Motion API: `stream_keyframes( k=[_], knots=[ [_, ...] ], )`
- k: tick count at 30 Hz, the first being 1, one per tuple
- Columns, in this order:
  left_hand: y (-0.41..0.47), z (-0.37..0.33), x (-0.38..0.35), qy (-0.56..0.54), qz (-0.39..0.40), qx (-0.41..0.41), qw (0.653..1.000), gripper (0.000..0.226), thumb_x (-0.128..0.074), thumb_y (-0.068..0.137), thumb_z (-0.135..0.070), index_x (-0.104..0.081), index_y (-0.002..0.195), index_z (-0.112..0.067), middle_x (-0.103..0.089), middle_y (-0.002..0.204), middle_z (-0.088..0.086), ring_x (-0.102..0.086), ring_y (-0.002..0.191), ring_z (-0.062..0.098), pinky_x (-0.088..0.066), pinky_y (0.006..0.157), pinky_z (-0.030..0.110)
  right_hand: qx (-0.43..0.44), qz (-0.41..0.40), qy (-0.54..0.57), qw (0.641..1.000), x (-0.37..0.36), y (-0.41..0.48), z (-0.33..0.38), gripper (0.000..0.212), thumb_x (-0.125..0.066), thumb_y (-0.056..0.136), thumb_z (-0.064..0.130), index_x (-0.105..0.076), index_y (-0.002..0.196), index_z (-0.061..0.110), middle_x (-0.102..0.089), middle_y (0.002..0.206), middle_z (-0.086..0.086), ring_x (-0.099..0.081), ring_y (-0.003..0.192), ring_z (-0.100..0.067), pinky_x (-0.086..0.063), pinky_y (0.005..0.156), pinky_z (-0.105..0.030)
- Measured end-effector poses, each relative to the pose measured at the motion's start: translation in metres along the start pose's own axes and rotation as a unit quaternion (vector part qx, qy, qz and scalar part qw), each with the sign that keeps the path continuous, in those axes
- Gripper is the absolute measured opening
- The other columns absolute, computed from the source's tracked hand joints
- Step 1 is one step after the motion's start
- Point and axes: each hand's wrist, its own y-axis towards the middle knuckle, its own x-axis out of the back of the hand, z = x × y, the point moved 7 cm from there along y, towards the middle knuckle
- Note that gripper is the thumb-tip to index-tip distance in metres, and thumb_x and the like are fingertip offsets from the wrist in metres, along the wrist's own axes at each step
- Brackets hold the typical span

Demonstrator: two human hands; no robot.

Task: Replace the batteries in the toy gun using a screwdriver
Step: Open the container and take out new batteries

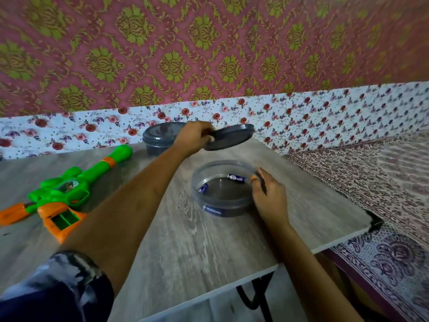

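Note:
A green and orange toy gun (62, 191) lies at the left of the table with its battery compartment open and empty. A round grey container (222, 206) stands mid-table without its lid. Two blue batteries lie inside, one (236, 178) at the far right and one (203, 188) at the left. My left hand (193, 135) holds the dark grey lid (232, 136) tilted in the air behind the container. My right hand (269, 194) rests against the container's right rim and grips a dark slim tool with an orange end, probably the screwdriver (257, 180).
A second grey container (157, 139) with its lid on stands at the back of the wooden table (185, 247). The table's right edge and black corner cap (373, 220) border a patterned bedspread (383, 182). A floral wall runs close behind.

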Motion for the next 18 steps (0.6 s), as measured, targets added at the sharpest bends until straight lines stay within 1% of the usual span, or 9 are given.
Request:
stream_keyframes(
  k=[2, 4, 6, 9, 10, 12, 15, 16, 18],
  knots=[
    [-0.005, -0.01, 0.022, -0.09, -0.044, 0.007, 0.995, 0.022, -0.06, 0.09, -0.009, -0.062, 0.111, -0.004, -0.065, 0.107, 0.012, -0.057, 0.095, 0.02, -0.044, 0.083, 0.027, -0.006, 0.006, -0.006, 1.0, -0.001, 0.0, -0.001, 0.041, -0.047, 0.095, 0.021, -0.049, 0.133, 0.005, -0.059, 0.129, -0.012, -0.057, 0.117, -0.024, -0.039, 0.097, -0.024],
    [-0.018, -0.015, 0.041, -0.23, -0.079, 0.039, 0.969, 0.015, -0.055, 0.092, -0.005, -0.058, 0.106, -0.007, -0.063, 0.102, 0.012, -0.056, 0.091, 0.017, -0.046, 0.083, 0.029, -0.012, 0.004, -0.004, 1.0, -0.001, -0.002, 0.001, 0.041, -0.048, 0.095, 0.02, -0.049, 0.133, 0.005, -0.057, 0.132, -0.012, -0.055, 0.12, -0.024, -0.038, 0.103, -0.03],
    [-0.037, -0.006, 0.054, -0.374, -0.107, 0.108, 0.915, 0.008, -0.049, 0.096, -0.007, -0.054, 0.102, -0.01, -0.062, 0.092, 0.009, -0.058, 0.085, 0.019, -0.051, 0.081, 0.034, -0.024, 0.003, 0.002, 1.0, 0.0, -0.003, 0.002, 0.041, -0.048, 0.095, 0.021, -0.05, 0.133, 0.006, -0.056, 0.133, -0.013, -0.054, 0.122, -0.025, -0.038, 0.106, -0.033],
    [-0.068, 0.017, 0.052, -0.517, -0.112, 0.245, 0.812, 0.01, -0.046, 0.099, -0.014, -0.054, 0.098, -0.009, -0.062, 0.086, 0.005, -0.062, 0.082, 0.022, -0.056, 0.074, 0.037, -0.053, 0.019, 0.022, 0.998, -0.001, -0.006, 0.002, 0.043, -0.046, 0.096, 0.025, -0.046, 0.136, 0.008, -0.052, 0.136, -0.012, -0.05, 0.126, -0.025, -0.034, 0.108, -0.031],
    [-0.08, 0.022, 0.046, -0.545, -0.107, 0.287, 0.78, 0.013, -0.045, 0.099, -0.015, -0.055, 0.094, -0.009, -0.062, 0.084, 0.004, -0.062, 0.079, 0.019, -0.055, 0.074, 0.036, -0.067, 0.029, 0.037, 0.997, -0.003, -0.009, 0.003, 0.046, -0.045, 0.096, 0.027, -0.043, 0.138, 0.009, -0.049, 0.14, -0.012, -0.046, 0.129, -0.026, -0.031, 0.109, -0.032],
    [-0.104, 0.03, 0.029, -0.579, -0.09, 0.348, 0.732, 0.021, -0.043, 0.1, -0.015, -0.055, 0.083, -0.011, -0.062, 0.075, 0.003, -0.058, 0.073, 0.014, -0.053, 0.073, 0.029, -0.093, 0.041, 0.06, 0.993, -0.008, -0.016, 0.003, 0.052, -0.042, 0.097, 0.033, -0.034, 0.144, 0.012, -0.039, 0.147, -0.01, -0.036, 0.136, -0.025, -0.026, 0.113, -0.035],
    [-0.131, 0.039, 0.006, -0.632, -0.085, 0.388, 0.665, 0.023, -0.043, 0.099, -0.012, -0.057, 0.081, -0.009, -0.066, 0.053, 0.0, -0.058, 0.069, 0.014, -0.055, 0.048, 0.022, -0.117, 0.039, 0.083, 0.989, -0.011, -0.022, 0.002, 0.055, -0.039, 0.097, 0.038, -0.03, 0.145, 0.011, -0.035, 0.15, -0.01, -0.032, 0.138, -0.026, -0.025, 0.114, -0.038],
    [-0.136, 0.041, 0.001, -0.637, -0.086, 0.393, 0.657, 0.021, -0.044, 0.098, -0.011, -0.058, 0.082, -0.008, -0.066, 0.05, 0.001, -0.06, 0.067, 0.015, -0.054, 0.045, 0.021, -0.13, 0.031, 0.105, 0.985, -0.01, -0.022, 0.0, 0.054, -0.039, 0.097, 0.038, -0.034, 0.143, 0.01, -0.038, 0.147, -0.011, -0.034, 0.137, -0.027, -0.027, 0.113, -0.039],
    [-0.142, 0.045, -0.005, -0.619, -0.079, 0.394, 0.675, 0.017, -0.048, 0.097, -0.012, -0.059, 0.085, -0.006, -0.067, 0.059, 0.005, -0.062, 0.063, 0.016, -0.055, 0.045, 0.022, -0.156, 0.015, 0.152, 0.976, -0.008, -0.022, -0.004, 0.048, -0.038, 0.097, 0.039, -0.048, 0.133, 0.009, -0.049, 0.138, -0.013, -0.043, 0.13, -0.029, -0.034, 0.109, -0.041]
  ],
)
